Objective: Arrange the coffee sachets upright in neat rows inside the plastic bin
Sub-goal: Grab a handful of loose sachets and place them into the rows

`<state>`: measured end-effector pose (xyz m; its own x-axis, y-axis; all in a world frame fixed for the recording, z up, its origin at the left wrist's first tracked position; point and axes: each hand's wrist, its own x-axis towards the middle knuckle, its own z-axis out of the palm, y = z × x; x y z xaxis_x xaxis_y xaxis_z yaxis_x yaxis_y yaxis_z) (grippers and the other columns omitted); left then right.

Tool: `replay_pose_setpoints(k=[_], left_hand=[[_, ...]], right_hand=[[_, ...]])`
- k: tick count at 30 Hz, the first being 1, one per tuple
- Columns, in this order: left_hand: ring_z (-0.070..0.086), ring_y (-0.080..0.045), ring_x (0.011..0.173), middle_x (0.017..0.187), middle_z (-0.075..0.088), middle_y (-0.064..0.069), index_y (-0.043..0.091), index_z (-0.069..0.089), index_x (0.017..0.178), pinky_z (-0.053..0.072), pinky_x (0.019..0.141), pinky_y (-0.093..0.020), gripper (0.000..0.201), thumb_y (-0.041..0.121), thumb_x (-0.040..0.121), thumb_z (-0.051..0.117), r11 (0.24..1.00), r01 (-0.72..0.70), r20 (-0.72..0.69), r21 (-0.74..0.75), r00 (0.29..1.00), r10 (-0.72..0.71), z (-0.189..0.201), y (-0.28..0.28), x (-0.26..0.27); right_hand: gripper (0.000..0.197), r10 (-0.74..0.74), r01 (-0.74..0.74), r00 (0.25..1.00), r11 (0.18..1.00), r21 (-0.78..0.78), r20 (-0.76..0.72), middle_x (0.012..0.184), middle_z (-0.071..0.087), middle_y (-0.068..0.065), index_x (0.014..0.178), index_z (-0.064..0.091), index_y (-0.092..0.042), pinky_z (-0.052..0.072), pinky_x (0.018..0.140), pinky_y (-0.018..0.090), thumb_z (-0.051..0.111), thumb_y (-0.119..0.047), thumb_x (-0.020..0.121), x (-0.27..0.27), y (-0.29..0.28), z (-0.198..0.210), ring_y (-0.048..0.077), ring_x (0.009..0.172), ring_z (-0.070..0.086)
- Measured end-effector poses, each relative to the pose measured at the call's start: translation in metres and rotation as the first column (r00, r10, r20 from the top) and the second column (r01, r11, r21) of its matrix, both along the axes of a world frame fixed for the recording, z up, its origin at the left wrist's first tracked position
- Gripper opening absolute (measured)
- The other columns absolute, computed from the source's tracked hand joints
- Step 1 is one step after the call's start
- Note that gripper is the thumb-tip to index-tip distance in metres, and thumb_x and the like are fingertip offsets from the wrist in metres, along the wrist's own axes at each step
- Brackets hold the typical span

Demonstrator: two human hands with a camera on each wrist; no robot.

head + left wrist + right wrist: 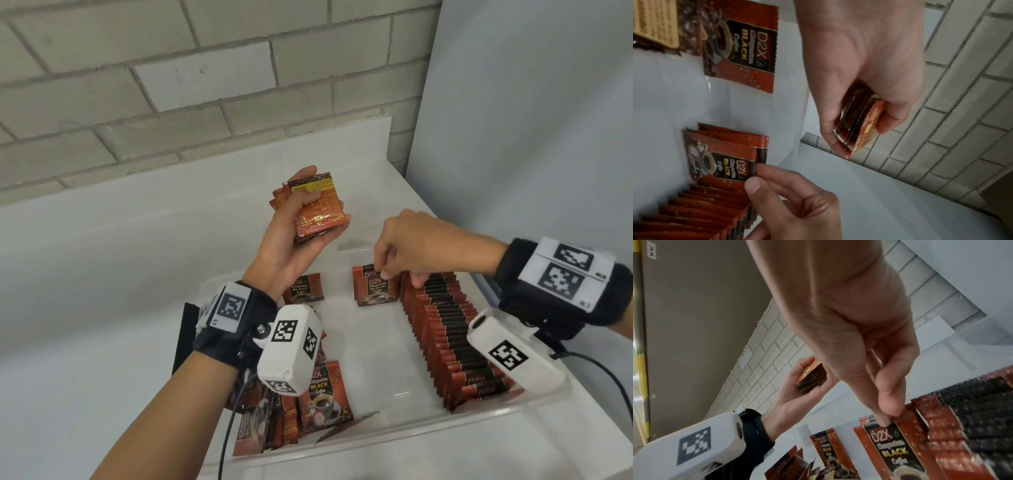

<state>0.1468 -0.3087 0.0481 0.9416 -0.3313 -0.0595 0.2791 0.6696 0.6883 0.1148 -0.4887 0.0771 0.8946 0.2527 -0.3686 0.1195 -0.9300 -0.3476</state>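
Note:
My left hand [308, 219] is raised above the clear plastic bin [445, 431] and grips a stack of red coffee sachets [317, 209] [861, 125] [812, 378]. Thumb and forefinger of my right hand [404, 246] pinch the top edge of an upright sachet [376, 286] [721, 162] [892, 449] at the far wall of the bin. A long row of upright sachets [448, 335] [972, 418] runs along the bin's right side. Another sachet [303, 287] [740, 48] [824, 449] stands against the far wall, left of the pinched one.
Loose sachets [308, 411] lie in a heap in the bin's near left corner. The bin sits on a white table [102, 274] against a pale brick wall [171, 85]. A blue-grey panel [531, 120] rises at the right.

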Motion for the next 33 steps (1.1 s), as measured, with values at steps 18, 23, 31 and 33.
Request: replay_pose_setpoints(k=[18, 23, 31, 33], left_hand=[[0.063, -0.022, 0.099, 0.107, 0.063, -0.006, 0.021, 0.059, 0.109, 0.054, 0.086, -0.035, 0.038, -0.006, 0.082, 0.057, 0.997, 0.069, 0.126, 0.027, 0.989, -0.072, 0.0, -0.003, -0.001], [0.063, -0.021, 0.104, 0.108, 0.064, -0.005, 0.022, 0.058, 0.112, 0.053, 0.09, -0.037, 0.04, -0.004, 0.082, 0.06, 0.995, 0.068, 0.148, 0.072, 0.986, -0.078, -0.002, -0.003, 0.0], [0.064, -0.023, 0.098, 0.11, 0.064, -0.013, 0.016, 0.055, 0.121, 0.053, 0.09, -0.037, 0.045, 0.039, 0.082, 0.061, 0.997, 0.03, 0.002, 0.069, 1.0, -0.03, 0.002, -0.002, 0.001], [0.063, -0.023, 0.089, 0.099, 0.061, -0.012, 0.017, 0.058, 0.114, 0.054, 0.084, -0.039, 0.043, 0.044, 0.08, 0.061, 0.999, 0.007, -0.033, 0.048, 0.999, -0.006, 0.002, -0.003, 0.002]], right_hand=[[0.034, -0.223, 0.386, 0.922, 0.603, 0.698, -0.317, 0.086, 0.072, 0.008, 0.109, 0.065, -0.01, 0.056, 0.065, 0.02, 0.075, -0.02, 0.079, -0.002, -0.007, 0.032, 0.014, 0.071, 0.07], [0.02, -0.206, 0.56, 0.826, 0.19, 0.806, -0.525, 0.09, 0.074, 0.012, 0.106, 0.064, 0.001, 0.058, 0.066, 0.02, 0.063, -0.005, 0.087, -0.005, 0.001, 0.025, 0.014, 0.075, 0.072], [0.02, -0.294, 0.415, 0.855, -0.108, 0.903, -0.428, 0.111, 0.068, 0.024, 0.101, 0.063, 0.006, 0.057, 0.082, 0.023, 0.064, 0.0, 0.082, -0.01, -0.001, 0.029, 0.024, 0.1, 0.07], [0.016, -0.391, 0.342, 0.868, 0.022, 0.94, -0.306, 0.11, 0.067, 0.021, 0.094, 0.067, 0.002, 0.056, 0.084, 0.022, 0.07, -0.002, 0.079, -0.013, -0.002, 0.027, 0.023, 0.099, 0.071]])
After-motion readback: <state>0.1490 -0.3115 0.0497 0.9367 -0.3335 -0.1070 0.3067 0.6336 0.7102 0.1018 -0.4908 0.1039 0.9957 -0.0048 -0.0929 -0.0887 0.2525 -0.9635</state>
